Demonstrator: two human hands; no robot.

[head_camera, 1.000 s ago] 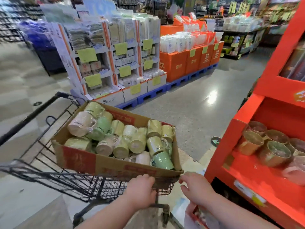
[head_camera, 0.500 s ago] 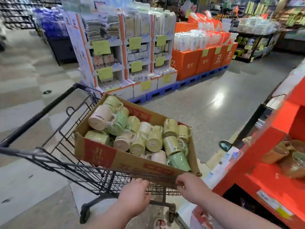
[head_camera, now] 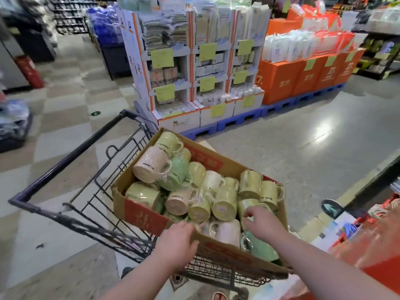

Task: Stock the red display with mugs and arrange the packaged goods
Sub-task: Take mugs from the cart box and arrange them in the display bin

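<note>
A cardboard box [head_camera: 142, 215] full of plastic-wrapped mugs [head_camera: 223, 204] in yellow-green, pink, white and mint sits in a wire shopping cart [head_camera: 65, 167]. My left hand [head_camera: 177, 241] grips the box's near rim, fingers curled over the edge. Inside the box, my right hand [head_camera: 262, 224] reaches over the mugs with spread fingers touching a yellow-green one, just above a mint mug [head_camera: 262, 247]. The red display [head_camera: 381, 276] is a blurred strip at the lower right corner; its shelves are out of view.
Across the aisle stands a white cardboard display [head_camera: 173, 83] of packaged goods on blue pallets [head_camera: 238, 120], with orange boxes [head_camera: 303, 76] of white bags beside it. Grey floor [head_camera: 303, 159] lies between the cart and those stands.
My right hand has left the box's near rim and moved into the box onto the mugs. The view has swung left, so the red display has nearly left the frame.
</note>
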